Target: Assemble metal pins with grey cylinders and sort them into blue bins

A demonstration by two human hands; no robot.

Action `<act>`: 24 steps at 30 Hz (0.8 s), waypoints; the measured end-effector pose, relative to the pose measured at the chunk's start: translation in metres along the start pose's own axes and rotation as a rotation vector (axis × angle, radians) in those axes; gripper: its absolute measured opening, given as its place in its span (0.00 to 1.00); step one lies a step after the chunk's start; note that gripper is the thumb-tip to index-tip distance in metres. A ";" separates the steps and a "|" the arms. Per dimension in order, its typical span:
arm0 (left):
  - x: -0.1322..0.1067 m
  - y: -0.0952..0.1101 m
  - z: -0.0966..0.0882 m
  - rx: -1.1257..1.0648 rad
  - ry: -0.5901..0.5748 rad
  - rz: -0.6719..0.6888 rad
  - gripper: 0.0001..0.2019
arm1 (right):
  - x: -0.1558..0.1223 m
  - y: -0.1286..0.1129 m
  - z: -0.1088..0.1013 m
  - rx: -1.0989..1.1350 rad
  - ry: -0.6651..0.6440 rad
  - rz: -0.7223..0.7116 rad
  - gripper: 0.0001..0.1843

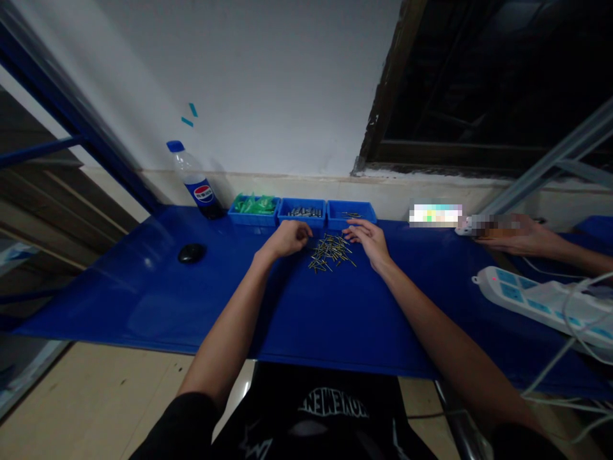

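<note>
A loose pile of thin brass-coloured pieces that look like screws (pixel 330 252) lies on the blue table (pixel 330 319). My left hand (pixel 288 238) is just left of the pile, fingers curled in and closed; what they hold, if anything, is hidden. At the pile's right edge, my right hand (pixel 370 243) has its fingers apart, with the tips close to the pieces. Three blue bins stand in a row behind: the left bin (pixel 253 220) has green plastic packets (pixel 256 204), the middle bin (pixel 302 222) grey metal pieces, the right bin (pixel 352 223) a few thin pieces.
A Pepsi bottle (pixel 201 190) stands by the wall, with a black rounded object (pixel 191 253) in front. To the right are a white power strip (pixel 527 297) with cables and another person's hand (pixel 522 237) holding a blurred-out object, near a bright pixelated patch.
</note>
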State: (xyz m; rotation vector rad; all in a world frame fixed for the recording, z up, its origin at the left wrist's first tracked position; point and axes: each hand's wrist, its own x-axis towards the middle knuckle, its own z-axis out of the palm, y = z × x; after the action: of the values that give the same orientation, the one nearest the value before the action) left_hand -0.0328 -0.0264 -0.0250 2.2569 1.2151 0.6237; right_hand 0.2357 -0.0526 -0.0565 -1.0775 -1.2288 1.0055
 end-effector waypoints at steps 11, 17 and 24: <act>0.002 0.000 0.012 -0.008 -0.100 0.052 0.04 | 0.000 0.002 -0.001 -0.006 -0.011 -0.012 0.19; 0.004 0.011 0.016 -0.297 0.114 0.157 0.05 | -0.003 0.000 0.002 -0.057 -0.096 -0.049 0.22; 0.008 0.022 0.034 -0.431 0.216 0.220 0.09 | -0.007 -0.003 0.009 0.005 -0.166 0.029 0.20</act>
State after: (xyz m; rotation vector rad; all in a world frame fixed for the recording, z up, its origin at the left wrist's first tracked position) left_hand 0.0052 -0.0375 -0.0363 2.0016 0.8273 1.1209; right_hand 0.2261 -0.0591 -0.0545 -1.0266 -1.3460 1.1380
